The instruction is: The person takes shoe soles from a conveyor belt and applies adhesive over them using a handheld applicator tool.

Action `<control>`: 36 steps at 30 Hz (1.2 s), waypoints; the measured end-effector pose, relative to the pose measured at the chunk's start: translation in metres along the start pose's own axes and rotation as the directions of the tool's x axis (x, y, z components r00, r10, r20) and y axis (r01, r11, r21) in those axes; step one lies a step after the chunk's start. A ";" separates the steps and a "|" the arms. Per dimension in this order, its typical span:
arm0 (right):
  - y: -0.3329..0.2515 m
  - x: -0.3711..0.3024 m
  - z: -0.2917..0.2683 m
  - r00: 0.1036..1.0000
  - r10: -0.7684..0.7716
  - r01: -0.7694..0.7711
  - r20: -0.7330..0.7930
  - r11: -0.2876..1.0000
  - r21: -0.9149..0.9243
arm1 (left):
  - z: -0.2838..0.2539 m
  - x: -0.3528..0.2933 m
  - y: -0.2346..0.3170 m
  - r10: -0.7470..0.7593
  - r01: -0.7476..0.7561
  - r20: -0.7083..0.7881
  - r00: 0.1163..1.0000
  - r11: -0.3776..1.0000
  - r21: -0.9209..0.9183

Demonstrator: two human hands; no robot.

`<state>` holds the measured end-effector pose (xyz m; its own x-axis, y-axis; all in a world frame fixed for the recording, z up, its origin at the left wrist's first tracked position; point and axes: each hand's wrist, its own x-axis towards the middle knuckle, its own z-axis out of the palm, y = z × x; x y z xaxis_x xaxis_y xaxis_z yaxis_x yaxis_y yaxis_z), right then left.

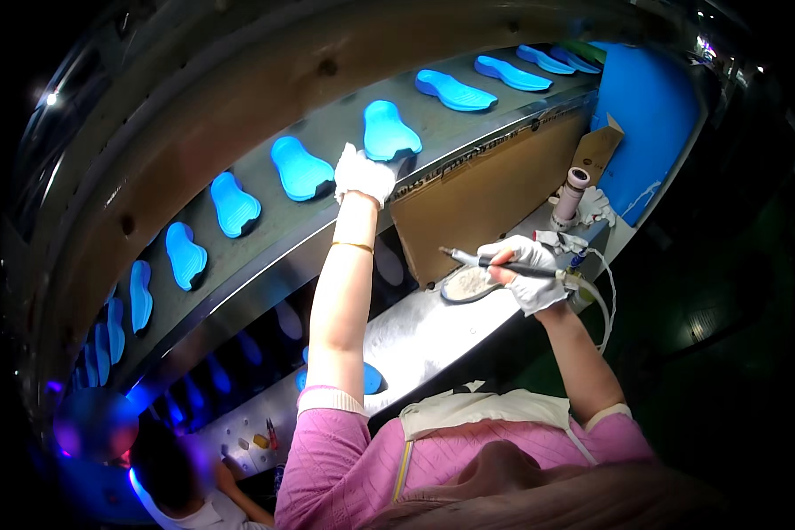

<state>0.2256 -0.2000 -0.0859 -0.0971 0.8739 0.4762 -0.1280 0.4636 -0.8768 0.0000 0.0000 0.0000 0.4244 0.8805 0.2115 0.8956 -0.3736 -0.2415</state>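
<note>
My left hand (363,177), in a white glove, reaches over the conveyor belt. It is at the near edge of a blue shoe sole (390,130), its fingers closed at that edge and partly hidden. In my gloved right hand (528,279), with some fingertips bare, I hold a dark pen-shaped tool (512,265) with a thin tip and a hose at its back end. The tool's tip points left, above an oval dish of pale material (468,284) on the bench. More blue soles (302,168) lie in a spaced row along the belt.
A cardboard sheet (486,199) stands against the belt's near side. Right of it are a pinkish cylinder (571,196), crumpled white gloves (597,207) and a blue panel (649,132). A pale hose (611,300) loops beside my right wrist. Another person (163,468) sits at lower left.
</note>
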 end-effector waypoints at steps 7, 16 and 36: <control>-0.007 -0.016 -0.013 0.987 0.157 -0.161 -0.038 0.981 -0.106 | 0.040 -0.038 0.012 -0.457 -0.262 -0.380 0.804 0.301 -0.917; 0.006 -0.015 0.020 0.949 0.284 -0.304 0.140 0.940 0.157 | 0.023 -0.112 -0.076 -0.219 -0.022 -0.518 0.827 0.908 -0.419; 0.009 -0.039 -0.007 0.954 0.296 -0.286 -0.048 0.947 0.147 | -0.011 -0.069 -0.010 0.123 -0.145 -0.562 0.818 0.989 0.004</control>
<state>0.2355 -0.2282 -0.1131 -0.0827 0.9780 0.1915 -0.2385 0.1672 -0.9566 -0.0363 -0.0602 -0.0013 0.5321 0.5104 0.6755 0.8237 -0.4965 -0.2738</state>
